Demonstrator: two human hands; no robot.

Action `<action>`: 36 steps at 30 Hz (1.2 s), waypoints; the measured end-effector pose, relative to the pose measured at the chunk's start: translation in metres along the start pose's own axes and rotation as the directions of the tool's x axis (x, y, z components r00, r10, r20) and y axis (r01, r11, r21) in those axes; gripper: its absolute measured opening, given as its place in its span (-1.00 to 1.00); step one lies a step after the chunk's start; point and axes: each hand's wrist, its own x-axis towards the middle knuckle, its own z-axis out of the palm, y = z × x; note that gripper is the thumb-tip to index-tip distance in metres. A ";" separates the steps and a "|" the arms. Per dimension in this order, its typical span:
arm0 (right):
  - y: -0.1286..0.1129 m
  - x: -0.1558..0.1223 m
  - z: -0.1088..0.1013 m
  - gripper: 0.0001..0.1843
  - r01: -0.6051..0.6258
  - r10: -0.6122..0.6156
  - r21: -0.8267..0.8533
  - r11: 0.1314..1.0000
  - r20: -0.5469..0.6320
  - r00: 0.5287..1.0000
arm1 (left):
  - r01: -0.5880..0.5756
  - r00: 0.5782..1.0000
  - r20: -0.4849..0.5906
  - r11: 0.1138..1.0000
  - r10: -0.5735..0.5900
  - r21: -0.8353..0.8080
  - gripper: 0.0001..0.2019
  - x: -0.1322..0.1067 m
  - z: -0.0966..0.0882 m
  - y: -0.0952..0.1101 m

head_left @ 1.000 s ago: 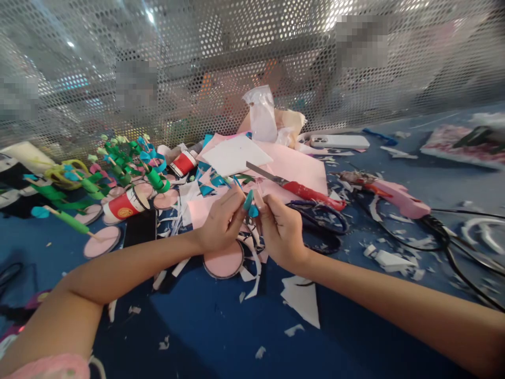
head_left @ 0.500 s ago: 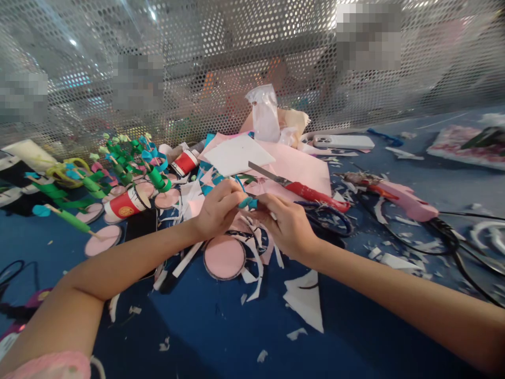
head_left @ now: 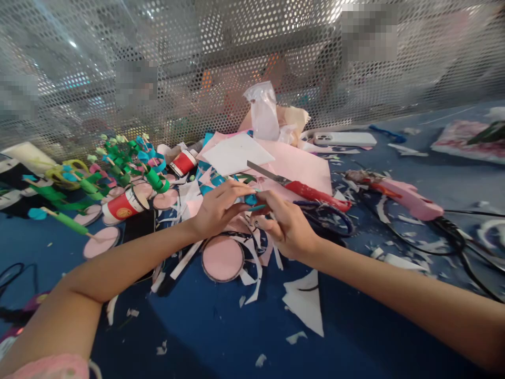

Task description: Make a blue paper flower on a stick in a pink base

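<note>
Between my fingertips is a small rolled strip of blue paper (head_left: 250, 199), partly hidden by the fingers. My left hand (head_left: 220, 209) pinches it from the left, fingers stretched over it. From the other side my right hand (head_left: 290, 223) grips it with thumb and bent fingers. Just below the hands lies a round pink disc (head_left: 223, 258) with a dark rim. Behind them a red-handled pair of scissors (head_left: 311, 193) rests on pink paper (head_left: 305, 166), its blade pointing left. A white card (head_left: 239, 152) lies on the pile.
Green paper stems (head_left: 70, 223) on pink discs crowd the left, with red-and-white paper cups (head_left: 122, 206). A pink glue gun (head_left: 414, 200) with black cables lies right. A white phone (head_left: 347, 139) sits near the perforated metal screen (head_left: 177, 63). White paper scraps (head_left: 305, 300) litter the blue table.
The fingers of both hands have shifted around the blue paper strip, the left ones straightening over it. The right hand's lower fingers have opened slightly. The surrounding things stay in place.
</note>
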 end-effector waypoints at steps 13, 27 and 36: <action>-0.007 -0.004 0.000 -0.64 0.039 -0.034 0.019 0.999 -0.236 0.971 | 0.147 0.977 -0.164 0.988 -0.139 0.038 -0.79 0.002 0.001 -0.004; -0.012 -0.002 0.002 -0.51 0.146 -0.141 0.006 0.989 -0.233 0.962 | 0.219 0.945 -0.283 0.959 -0.163 0.181 -0.89 0.001 0.002 -0.007; -0.012 -0.002 0.004 -0.57 0.100 -0.041 0.259 0.961 -0.225 0.974 | 0.224 0.939 -0.301 0.959 -0.165 0.171 -0.92 0.000 0.005 -0.008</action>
